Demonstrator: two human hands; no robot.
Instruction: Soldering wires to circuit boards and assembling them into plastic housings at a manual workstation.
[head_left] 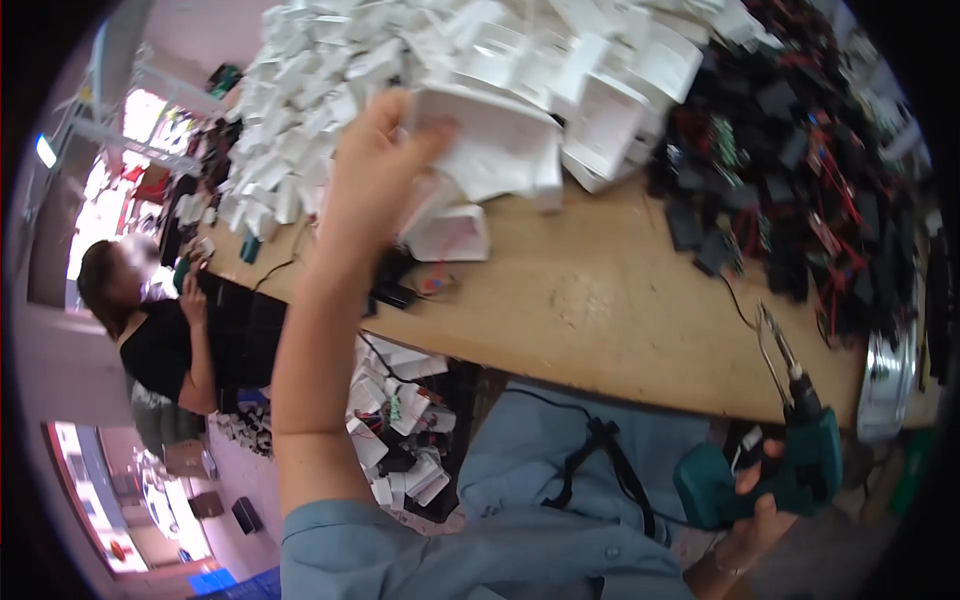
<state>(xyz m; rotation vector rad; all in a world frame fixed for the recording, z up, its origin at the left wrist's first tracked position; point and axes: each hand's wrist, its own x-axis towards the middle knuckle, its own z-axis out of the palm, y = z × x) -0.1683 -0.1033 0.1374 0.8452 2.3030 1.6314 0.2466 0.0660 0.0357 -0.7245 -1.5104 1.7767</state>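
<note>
My left hand (385, 165) reaches over the far side of the table and grips a white plastic housing (500, 145) by its left edge. The housing is a shallow, open-sided shell, held at the front of a heap of similar white housings (340, 70). Just below my wrist, a smaller white housing (450, 235) rests on the tabletop beside some black parts (395, 290). At the lower right, my right hand (760, 505) is wrapped around the handle of a teal soldering gun (810, 455). Its thin metal tip points up past the table's near edge.
A large pile of black boxes with red wires (790, 170) covers the table's right side. Below the near edge of the wooden table (590, 300) lie more white housings and circuit parts (400, 430). A co-worker (160, 340) is at the left. A black cord (625, 460) crosses my lap.
</note>
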